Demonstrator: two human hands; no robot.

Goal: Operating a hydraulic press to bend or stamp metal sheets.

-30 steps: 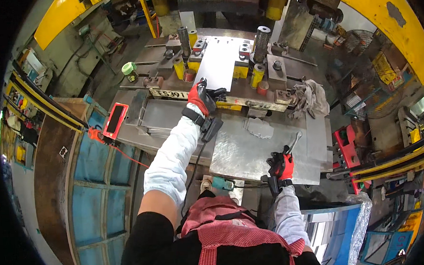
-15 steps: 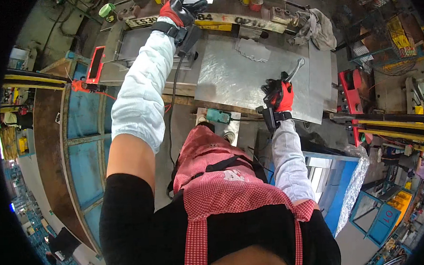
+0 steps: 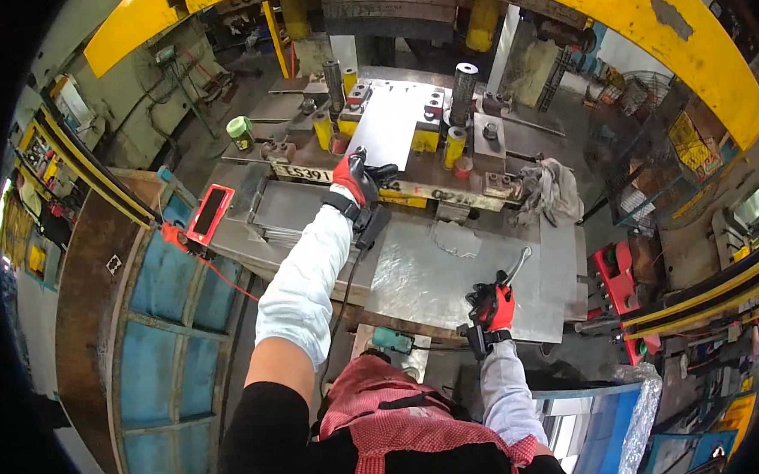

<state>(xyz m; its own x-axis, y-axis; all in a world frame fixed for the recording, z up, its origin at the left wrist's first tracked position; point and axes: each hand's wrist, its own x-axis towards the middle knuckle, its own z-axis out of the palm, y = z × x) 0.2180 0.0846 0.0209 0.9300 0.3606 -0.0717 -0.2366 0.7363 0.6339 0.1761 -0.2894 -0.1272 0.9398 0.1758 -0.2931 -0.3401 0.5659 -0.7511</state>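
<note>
My left hand, in a red and black glove, is at the near edge of a bright flat metal sheet. Its fingers are spread, some pointing up to the sheet's corner and others lying rightward along the edge; a firm grip cannot be made out. The sheet lies between yellow and dark posts on the press bed. My right hand, gloved the same way, is closed around a silver wrench-like tool with a rounded end. It hovers over a large shiny metal plate, on which a jagged-edged sheet piece lies.
A yellow press frame arches over the far side. Stacked sheets lie left of the plate, a grey rag at its right. Dark guide pillars flank the bed. A red-framed box stands left; a green device sits below the plate.
The view has tilted up, bringing the press frame, posts and whole bright sheet into sight. My left hand stays by the sheet's near edge; my right still holds the tool above the plate.
</note>
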